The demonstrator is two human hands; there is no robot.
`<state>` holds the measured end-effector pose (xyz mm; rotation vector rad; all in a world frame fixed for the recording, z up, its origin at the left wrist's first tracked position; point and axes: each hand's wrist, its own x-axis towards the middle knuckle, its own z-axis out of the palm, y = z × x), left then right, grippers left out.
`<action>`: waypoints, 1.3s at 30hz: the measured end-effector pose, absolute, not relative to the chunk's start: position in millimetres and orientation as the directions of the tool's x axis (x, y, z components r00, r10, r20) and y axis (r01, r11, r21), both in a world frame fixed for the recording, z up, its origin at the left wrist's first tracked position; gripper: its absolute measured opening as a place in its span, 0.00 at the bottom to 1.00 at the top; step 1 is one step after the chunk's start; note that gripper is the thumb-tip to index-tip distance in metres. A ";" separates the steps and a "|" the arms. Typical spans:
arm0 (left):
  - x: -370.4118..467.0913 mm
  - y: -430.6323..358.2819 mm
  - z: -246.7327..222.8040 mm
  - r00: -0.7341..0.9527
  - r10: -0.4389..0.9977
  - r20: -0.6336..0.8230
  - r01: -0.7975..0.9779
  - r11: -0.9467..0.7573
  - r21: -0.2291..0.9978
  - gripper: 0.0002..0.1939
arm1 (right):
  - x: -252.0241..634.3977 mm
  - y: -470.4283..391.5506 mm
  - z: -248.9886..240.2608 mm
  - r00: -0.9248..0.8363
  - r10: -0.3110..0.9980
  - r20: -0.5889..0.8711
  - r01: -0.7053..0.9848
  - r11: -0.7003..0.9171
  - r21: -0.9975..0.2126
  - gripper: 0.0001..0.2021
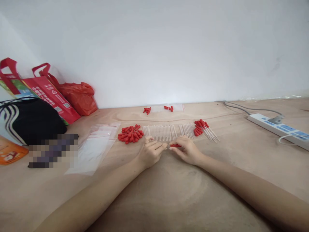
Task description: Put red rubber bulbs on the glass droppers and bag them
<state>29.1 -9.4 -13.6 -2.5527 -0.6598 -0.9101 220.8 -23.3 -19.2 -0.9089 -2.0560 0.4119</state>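
Observation:
My right hand [187, 150] pinches a red rubber dropper bulb [175, 145] in front of me. Against its left end, the fingers of my left hand [151, 153] close on a thin clear dropper tube, mostly hidden by the fingers. Just beyond my hands lies a row of clear dropper tubes [159, 132], with a smaller group of tubes [186, 130] to its right. A heap of red bulbs [130, 134] sits left of the row. At the right end rest several droppers with red bulbs on their tubes [210, 133].
Clear zip bags [96, 145] lie flat on the wooden table at left. More red bulbs [147, 111] and a small bag [178, 107] are near the wall. Shopping bags [51, 93] and a black drawstring bag [36, 119] stand far left. A power strip [280, 126] with cables lies right.

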 end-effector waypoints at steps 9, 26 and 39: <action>32.1 -11.2 -12.9 0.571 0.369 0.733 0.494 -0.868 0.052 0.09 | 202.1 -22.9 -14.1 -0.151 0.923 0.354 -0.081 0.345 -0.935 0.12; 32.0 -10.8 -10.4 0.573 0.559 0.600 0.635 -0.765 0.105 0.09 | 368.2 45.7 1.0 0.268 0.955 0.130 0.912 -0.209 -0.353 0.17; 32.7 -11.1 -9.8 0.581 0.570 0.581 0.642 -0.759 0.103 0.09 | 349.1 42.4 1.9 0.300 0.924 0.236 0.895 -0.186 -0.406 0.14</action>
